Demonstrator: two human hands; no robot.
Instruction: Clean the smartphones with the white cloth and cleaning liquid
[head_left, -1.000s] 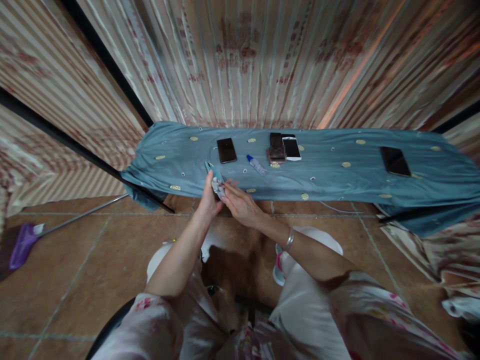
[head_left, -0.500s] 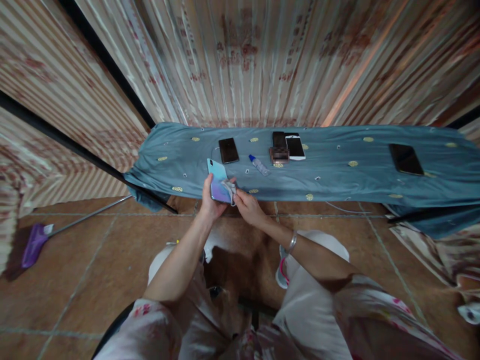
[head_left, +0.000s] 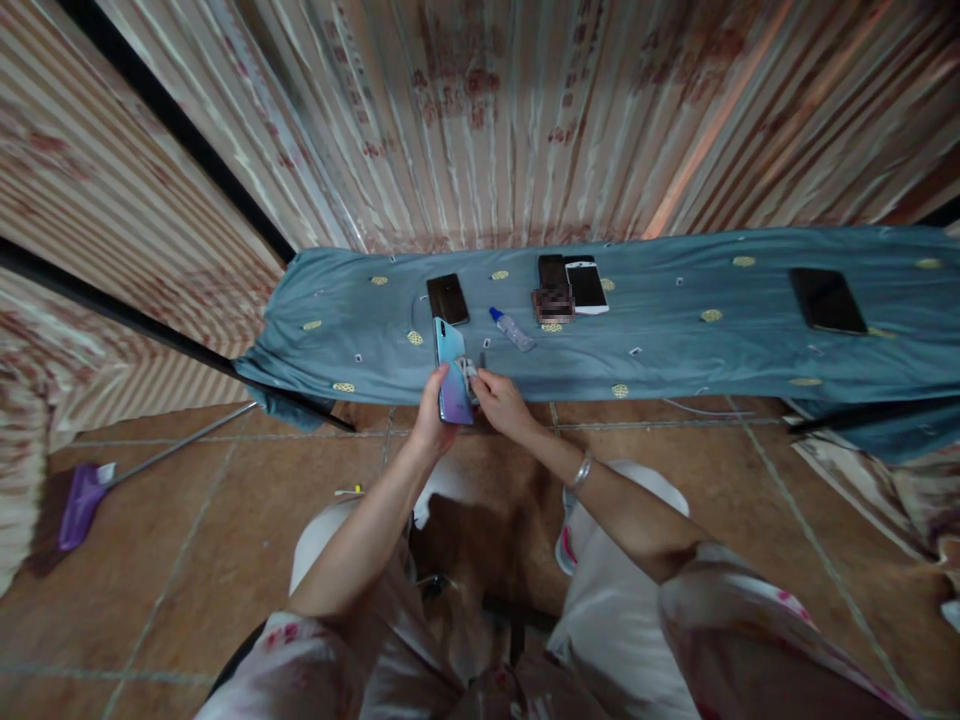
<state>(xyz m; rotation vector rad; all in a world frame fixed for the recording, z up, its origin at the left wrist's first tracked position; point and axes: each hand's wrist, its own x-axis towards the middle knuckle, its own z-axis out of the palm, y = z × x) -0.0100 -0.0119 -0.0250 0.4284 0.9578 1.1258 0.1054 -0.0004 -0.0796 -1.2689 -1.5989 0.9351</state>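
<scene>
Now the left hand (head_left: 433, 420) has tipped the blue phone (head_left: 452, 372) more upright than a moment ago, its grip wrapped round the lower edge, just above the near rim of the cloth-covered worktop (head_left: 675, 340). The right hand (head_left: 504, 402) pinches what looks like a small wipe (head_left: 470, 375) against its back, so the rubbing seems to carry on.

We see a striped curtain (head_left: 525, 120) covering the far wall, with a dark frame bar (head_left: 150, 320) crossing at left. Brown floor tiles (head_left: 187, 520) lie near us, under dim, warm light falling from the right.
</scene>
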